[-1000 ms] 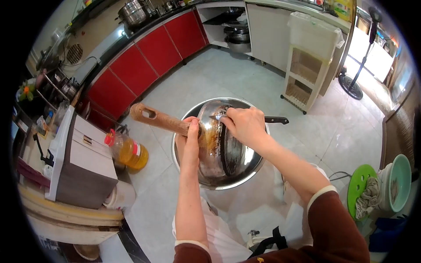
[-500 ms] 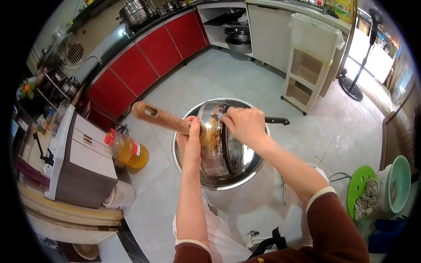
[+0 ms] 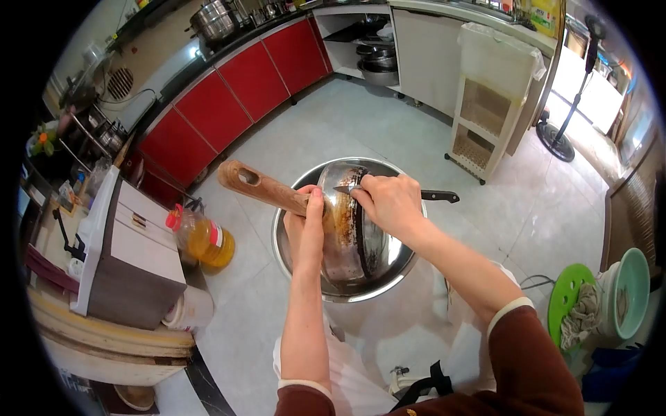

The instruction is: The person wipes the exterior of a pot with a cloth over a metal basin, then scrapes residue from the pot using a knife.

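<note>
A saucepan (image 3: 340, 239) with a wooden handle (image 3: 267, 188) is tipped on its side over a steel basin (image 3: 278, 246). Brown and black burnt stains mark its wall and base. My left hand (image 3: 305, 222) is closed around the pan where the handle joins it, thumb on top. In my right hand (image 3: 392, 201) is a knife (image 3: 440, 197), gripped close to the blade, its black handle sticking out to the right. The blade tip points left and lies against or just over the stained metal; exact contact cannot be made out.
An oil bottle (image 3: 208, 243) with a red cap stands left of the basin, beside a grey-and-white cabinet (image 3: 132, 263). Red cupboards (image 3: 236, 83) line the back. A wheeled rack (image 3: 482, 104) and a fan (image 3: 562, 139) stand right, with a green tub (image 3: 631, 291) nearer.
The saucepan and my left hand have shifted slightly right. My right hand has moved a little, and the knife blade now shows clearly past its fingers.
</note>
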Demonstrator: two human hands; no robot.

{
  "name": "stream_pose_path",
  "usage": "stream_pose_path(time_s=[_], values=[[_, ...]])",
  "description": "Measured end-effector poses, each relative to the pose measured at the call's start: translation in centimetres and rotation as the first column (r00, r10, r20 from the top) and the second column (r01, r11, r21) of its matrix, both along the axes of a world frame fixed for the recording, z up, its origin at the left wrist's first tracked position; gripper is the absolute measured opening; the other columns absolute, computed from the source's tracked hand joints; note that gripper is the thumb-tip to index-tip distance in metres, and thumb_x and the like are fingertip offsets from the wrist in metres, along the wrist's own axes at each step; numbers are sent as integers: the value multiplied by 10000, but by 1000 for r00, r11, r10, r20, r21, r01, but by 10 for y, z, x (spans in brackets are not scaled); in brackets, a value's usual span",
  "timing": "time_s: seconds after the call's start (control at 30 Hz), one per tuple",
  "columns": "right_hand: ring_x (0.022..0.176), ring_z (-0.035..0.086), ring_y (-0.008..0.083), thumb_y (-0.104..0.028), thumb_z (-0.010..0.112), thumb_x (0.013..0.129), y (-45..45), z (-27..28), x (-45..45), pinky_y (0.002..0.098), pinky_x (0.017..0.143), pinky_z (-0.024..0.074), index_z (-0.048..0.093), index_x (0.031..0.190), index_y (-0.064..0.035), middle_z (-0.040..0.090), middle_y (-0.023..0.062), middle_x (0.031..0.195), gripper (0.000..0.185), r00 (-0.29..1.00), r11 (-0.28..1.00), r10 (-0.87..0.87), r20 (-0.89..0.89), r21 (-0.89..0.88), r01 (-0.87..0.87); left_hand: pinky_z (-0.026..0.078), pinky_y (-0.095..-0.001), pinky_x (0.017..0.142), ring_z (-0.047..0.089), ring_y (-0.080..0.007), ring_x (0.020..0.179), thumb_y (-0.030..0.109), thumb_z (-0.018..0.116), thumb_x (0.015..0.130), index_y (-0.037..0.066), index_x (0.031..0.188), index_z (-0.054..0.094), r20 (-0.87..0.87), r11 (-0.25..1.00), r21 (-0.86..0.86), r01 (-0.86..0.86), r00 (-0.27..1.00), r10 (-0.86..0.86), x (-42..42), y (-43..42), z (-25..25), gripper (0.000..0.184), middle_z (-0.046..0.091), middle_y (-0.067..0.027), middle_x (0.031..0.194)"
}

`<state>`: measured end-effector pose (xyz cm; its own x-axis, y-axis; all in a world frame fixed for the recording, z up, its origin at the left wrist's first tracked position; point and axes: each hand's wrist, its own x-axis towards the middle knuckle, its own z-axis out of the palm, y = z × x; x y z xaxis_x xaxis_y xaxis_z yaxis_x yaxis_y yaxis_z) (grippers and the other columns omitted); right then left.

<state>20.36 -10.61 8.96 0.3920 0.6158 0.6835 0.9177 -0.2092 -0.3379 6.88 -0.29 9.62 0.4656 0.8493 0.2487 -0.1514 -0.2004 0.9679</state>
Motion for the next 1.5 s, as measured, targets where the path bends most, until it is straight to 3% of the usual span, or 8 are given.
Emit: stream_pose_path(time_s=[0.07, 0.3, 0.37, 0.8, 0.87, 1.03, 1.1, 1.5], values=[[643, 674, 268, -307, 647, 877, 4, 1, 6, 403, 613, 492, 646, 764, -74, 686, 84, 705, 259, 998, 995, -68, -5, -75, 68, 406, -321, 960, 533, -161, 1068, 368, 631, 939, -21, 1123, 613, -15, 999, -6, 49, 999, -49, -2, 0, -2, 431, 605, -96, 1116], [620, 638, 326, -313, 669, 868, 4, -2, 1, 437, 583, 488, 616, 719, -71, 652, 95, 663, 289, 999, 1000, -3, -40, -2, 3, 407, -313, 948, 529, -152, 1058, 372, 636, 937, -27, 1120, 613, 7, 997, -68, 37, 999, -36, 3, 6, -8, 439, 602, -84, 1109], [619, 637, 328, -319, 666, 868, 7, -2, 8, 442, 584, 488, 619, 720, -78, 657, 95, 672, 287, 997, 999, -47, -54, -7, 46, 440, -295, 828, 541, -129, 920, 344, 651, 926, -6, 1073, 644, 37, 1000, 4, -20, 999, 19, 2, 2, -7, 380, 604, -55, 991], [626, 646, 316, -322, 671, 860, -6, 1, -10, 439, 572, 494, 621, 719, -80, 658, 101, 672, 285, 999, 999, 16, -31, -40, -17, 441, -292, 820, 537, -127, 910, 353, 641, 928, -13, 1068, 642, -8, 999, 33, 9, 1000, -9, 0, -1, -1, 391, 599, -49, 971], [633, 650, 318, -329, 668, 861, -2, -2, -4, 445, 577, 497, 630, 729, -80, 659, 101, 673, 284, 999, 998, 21, -43, -50, -23, 404, -330, 964, 529, -175, 1064, 376, 628, 935, -21, 1128, 605, -16, 999, -26, 31, 999, -32, 1, -2, -2, 441, 593, -102, 1128], [625, 648, 317, -319, 669, 861, -2, -2, -9, 436, 580, 496, 623, 728, -77, 656, 98, 663, 280, 998, 999, -17, -58, -38, 15, 414, -334, 957, 532, -178, 1070, 368, 638, 933, -34, 1114, 614, -55, 1000, 0, 11, 998, -11, -1, -6, 4, 442, 598, -114, 1125], [625, 647, 319, -318, 673, 858, -3, -2, -6, 438, 575, 494, 623, 725, -76, 655, 101, 663, 281, 999, 1000, 24, -24, -12, -24, 444, -286, 798, 533, -120, 896, 333, 633, 935, -8, 1047, 644, 3, 1000, 4, -7, 1000, 7, 3, -4, -2, 359, 592, -40, 957], [608, 637, 305, -295, 667, 870, -3, 3, -8, 428, 576, 477, 605, 721, -80, 658, 78, 671, 269, 999, 999, -41, -30, -35, 40, 449, -291, 830, 548, -130, 918, 341, 639, 932, -11, 1062, 633, 31, 998, -8, -62, 998, 63, 3, -3, -4, 375, 602, -55, 976]])
